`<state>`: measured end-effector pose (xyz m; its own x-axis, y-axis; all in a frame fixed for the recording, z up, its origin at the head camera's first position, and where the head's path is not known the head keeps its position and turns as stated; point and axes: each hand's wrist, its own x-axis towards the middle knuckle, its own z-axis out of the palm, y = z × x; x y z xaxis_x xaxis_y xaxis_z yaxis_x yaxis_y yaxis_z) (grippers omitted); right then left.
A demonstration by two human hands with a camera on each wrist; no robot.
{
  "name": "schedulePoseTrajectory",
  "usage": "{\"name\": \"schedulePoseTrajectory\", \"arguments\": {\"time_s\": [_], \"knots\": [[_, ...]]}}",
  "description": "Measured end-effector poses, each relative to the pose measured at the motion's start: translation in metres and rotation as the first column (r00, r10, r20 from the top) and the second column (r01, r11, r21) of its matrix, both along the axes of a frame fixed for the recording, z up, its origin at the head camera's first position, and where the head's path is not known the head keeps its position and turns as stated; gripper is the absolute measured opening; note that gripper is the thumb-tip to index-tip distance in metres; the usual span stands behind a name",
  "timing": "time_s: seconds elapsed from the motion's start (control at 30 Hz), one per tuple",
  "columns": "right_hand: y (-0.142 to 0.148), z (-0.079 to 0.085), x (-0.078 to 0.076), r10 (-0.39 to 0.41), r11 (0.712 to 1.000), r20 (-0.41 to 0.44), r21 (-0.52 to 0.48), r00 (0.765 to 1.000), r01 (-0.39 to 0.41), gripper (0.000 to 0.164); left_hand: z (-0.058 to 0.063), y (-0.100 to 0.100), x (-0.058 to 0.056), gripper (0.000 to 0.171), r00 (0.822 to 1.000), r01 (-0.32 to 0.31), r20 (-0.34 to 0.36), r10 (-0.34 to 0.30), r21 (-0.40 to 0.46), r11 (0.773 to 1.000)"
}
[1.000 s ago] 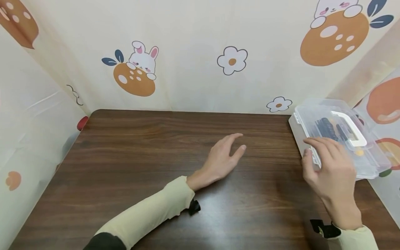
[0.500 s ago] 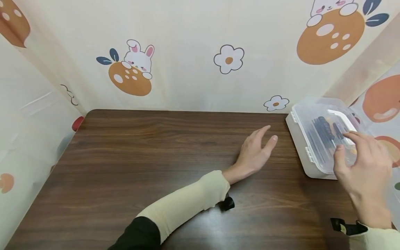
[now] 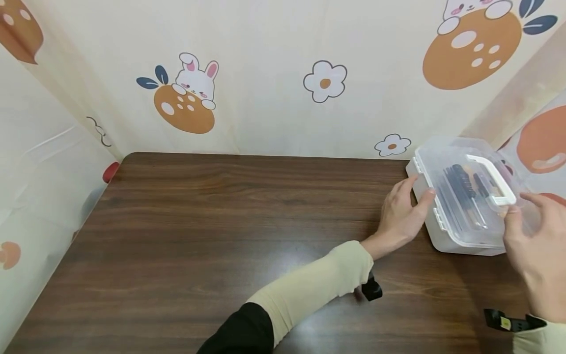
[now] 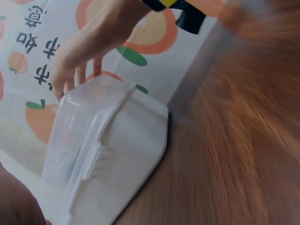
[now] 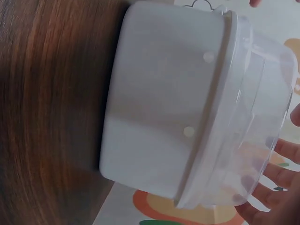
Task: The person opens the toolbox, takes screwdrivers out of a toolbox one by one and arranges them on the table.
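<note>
A white plastic storage box (image 3: 451,243) with a clear lid (image 3: 446,152) sits at the table's back right. The lid carries a white handle (image 3: 504,197), lying flat. Dark-handled tools (image 3: 462,182) show blurrily through it; their kind is unclear. My left hand (image 3: 400,216) is at the box's left side, thumb and fingers spread by the latches. My right hand (image 3: 537,241) is over the lid's right part, thumb near the handle. In the right wrist view, the fingers of that hand (image 5: 276,197) touch the clear lid's side. The left wrist view shows the box wall (image 4: 131,136) and latch.
The dark wooden table (image 3: 221,221) extends to the left of the box. Behind it stands a pale wall covering (image 3: 265,73) with printed rabbits, fruit and flowers. Another printed sheet (image 3: 548,142) runs along the right edge, close to the box.
My left hand has moved right across the table to the box's left side. My right hand has shifted right over the lid, from the latch side toward the far side. The box stays put.
</note>
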<state>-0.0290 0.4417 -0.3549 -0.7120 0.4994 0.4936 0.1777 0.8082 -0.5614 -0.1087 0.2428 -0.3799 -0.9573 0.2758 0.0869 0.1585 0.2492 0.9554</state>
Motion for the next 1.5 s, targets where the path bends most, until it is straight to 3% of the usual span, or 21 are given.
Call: {"name": "schedulePoseTrajectory", "arguments": {"time_s": [0.2,0.43,0.7,0.93,1.13,1.3,1.5], "knots": [[0.004,-0.003,0.001,-0.083,0.983,0.080,-0.155,0.993,0.094,0.054,0.000,0.031,0.007,0.057,0.996,-0.083,0.048,0.082,0.022,0.996],[0.013,-0.006,0.000,-0.149,0.954,0.134,-0.240,0.980,0.178,0.053,-0.003,0.063,0.013,0.060,0.987,-0.158,0.006,0.158,-0.012,0.987],[0.022,-0.014,0.005,-0.088,0.979,0.006,-0.186,0.996,0.088,0.050,0.001,0.097,0.028,0.080,0.978,-0.197,0.046,0.201,-0.086,0.977],[0.022,-0.022,0.008,-0.029,0.971,-0.019,-0.238,0.999,0.024,0.051,-0.003,0.097,0.026,0.082,0.978,-0.191,0.060,0.198,-0.112,0.975],[0.019,-0.025,0.006,-0.020,0.955,-0.002,-0.295,1.000,0.019,0.052,-0.005,0.093,0.022,0.082,0.977,-0.198,0.049,0.206,-0.135,0.971],[0.014,-0.022,0.004,-0.024,0.954,0.076,-0.296,0.997,0.046,0.056,-0.007,0.086,0.018,0.082,0.979,-0.199,0.019,0.203,-0.142,0.970],[0.003,-0.016,0.005,-0.033,0.975,0.217,-0.209,0.976,0.080,0.058,-0.009,0.071,0.014,0.080,0.982,-0.183,0.028,0.188,-0.124,0.975]]}}
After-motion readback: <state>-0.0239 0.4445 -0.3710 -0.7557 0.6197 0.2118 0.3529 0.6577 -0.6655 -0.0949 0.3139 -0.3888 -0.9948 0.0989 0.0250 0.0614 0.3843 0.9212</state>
